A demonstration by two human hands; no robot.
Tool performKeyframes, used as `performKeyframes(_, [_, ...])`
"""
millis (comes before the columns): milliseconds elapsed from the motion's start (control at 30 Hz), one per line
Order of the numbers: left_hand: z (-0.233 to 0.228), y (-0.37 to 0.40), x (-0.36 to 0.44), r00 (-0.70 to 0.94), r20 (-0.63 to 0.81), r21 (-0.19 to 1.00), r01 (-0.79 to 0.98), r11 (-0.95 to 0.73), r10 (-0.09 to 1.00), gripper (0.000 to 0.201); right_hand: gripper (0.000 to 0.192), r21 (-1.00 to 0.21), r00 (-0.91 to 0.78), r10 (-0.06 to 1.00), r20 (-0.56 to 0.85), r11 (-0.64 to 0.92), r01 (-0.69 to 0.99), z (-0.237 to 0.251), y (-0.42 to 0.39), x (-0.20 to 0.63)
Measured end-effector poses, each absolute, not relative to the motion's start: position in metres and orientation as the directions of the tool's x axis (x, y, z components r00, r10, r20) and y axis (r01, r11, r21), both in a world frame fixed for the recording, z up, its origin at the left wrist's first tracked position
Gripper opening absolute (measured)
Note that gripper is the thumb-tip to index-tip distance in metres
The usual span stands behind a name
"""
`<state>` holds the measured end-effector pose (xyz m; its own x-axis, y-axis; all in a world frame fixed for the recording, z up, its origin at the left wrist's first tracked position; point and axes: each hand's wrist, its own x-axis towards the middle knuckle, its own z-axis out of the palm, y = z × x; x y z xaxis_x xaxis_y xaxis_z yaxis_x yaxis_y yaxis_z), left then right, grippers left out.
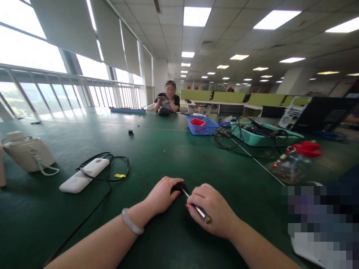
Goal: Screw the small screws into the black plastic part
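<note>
My left hand (162,194), with a pale bangle on its wrist, grips a small black object (178,186) low over the green table (157,157). What kind of object it is I cannot make out. A screwdriver (200,212) is held in my right hand (211,209), its metal shaft angled up and left so that the tip meets the black object. The fingers of my left hand cover part of that object. Left of my hands lies a white power bank (85,175) with a black cable (112,180) looped over it.
A beige bottle (29,151) stands at the left. Farther back are a small black piece (130,132), a blue basket (202,127) and a teal basket (260,134) with tangled cables. A red-lidded jar (294,162) is at the right. Another person (168,101) sits across the table.
</note>
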<state>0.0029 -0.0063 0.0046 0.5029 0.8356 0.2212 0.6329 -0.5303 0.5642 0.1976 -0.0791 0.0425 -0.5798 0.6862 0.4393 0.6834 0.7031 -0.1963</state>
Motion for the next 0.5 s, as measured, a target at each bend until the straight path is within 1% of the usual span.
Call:
performKeyframes(333, [0.0074,-0.0077,0.0054,0.501,0.211,0.537,0.658,-0.528,0.839,0.043,0.015,-0.197,-0.578,0.693,0.431,0.697,0.689,0.0437,-0.0797,0.1972])
performKeyframes(500, [0.0089,-0.0064,0.0082,0.500,0.226,0.530,0.657,-0.536,0.836,0.038,0.015,-0.206,-0.580,0.700,0.417,0.694,0.690,0.0441,-0.0802,0.1972])
